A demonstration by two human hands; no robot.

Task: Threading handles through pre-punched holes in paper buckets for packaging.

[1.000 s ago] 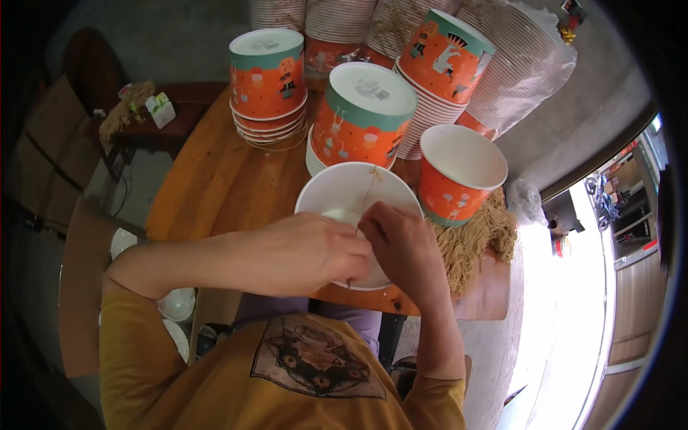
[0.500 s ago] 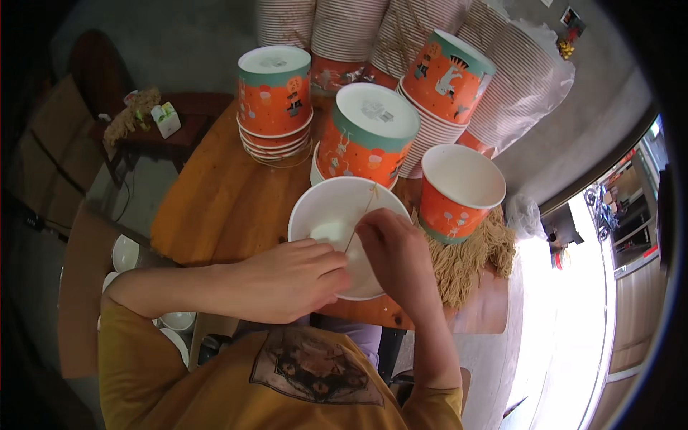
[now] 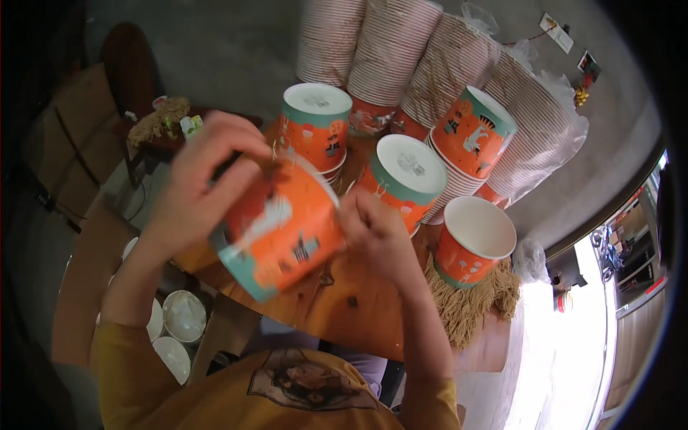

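Head | left hand [image 3: 197, 186], right hand [image 3: 373, 233] both grip tilted orange paper cup [image 3: 279, 229] | wooden table [image 3: 344, 315]

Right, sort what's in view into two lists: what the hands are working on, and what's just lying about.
In hand:
- orange paper cup, tilted, held by the left hand
- right hand at the cup's rim

Lying about:
- upside-down cup stacks
- open upright cup
- tall sleeves of cups
- wooden table
- straw-like mat
- white lids below the table
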